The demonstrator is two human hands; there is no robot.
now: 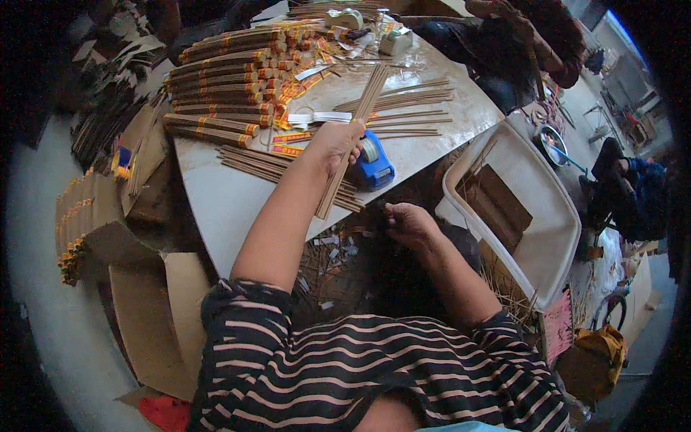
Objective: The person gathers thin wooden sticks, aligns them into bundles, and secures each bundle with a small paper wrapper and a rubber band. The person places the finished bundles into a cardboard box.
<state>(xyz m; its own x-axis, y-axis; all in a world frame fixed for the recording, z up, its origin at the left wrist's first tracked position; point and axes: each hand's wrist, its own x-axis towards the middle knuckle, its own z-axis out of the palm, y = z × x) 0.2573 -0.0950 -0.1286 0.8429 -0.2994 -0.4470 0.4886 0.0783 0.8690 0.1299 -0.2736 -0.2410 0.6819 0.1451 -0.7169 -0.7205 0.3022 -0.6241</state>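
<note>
My left hand is closed round a bundle of thin brown incense sticks, which slants over the white table. Right beside its fingers stands a blue tape dispenser with a roll of tape. Under my left wrist, loose incense sticks lie on the tabletop, and more sticks are spread to the right. My right hand hovers off the table's near edge, its fingers curled together; whatever they may hold is hidden. Red and yellow paper labels and white strips lie beyond my left hand.
Wrapped incense bundles are piled at the table's far left. More dispensers stand at the back. A white plastic tub holding cardboard is to the right. Cardboard boxes stand at left. Another person is at the far side.
</note>
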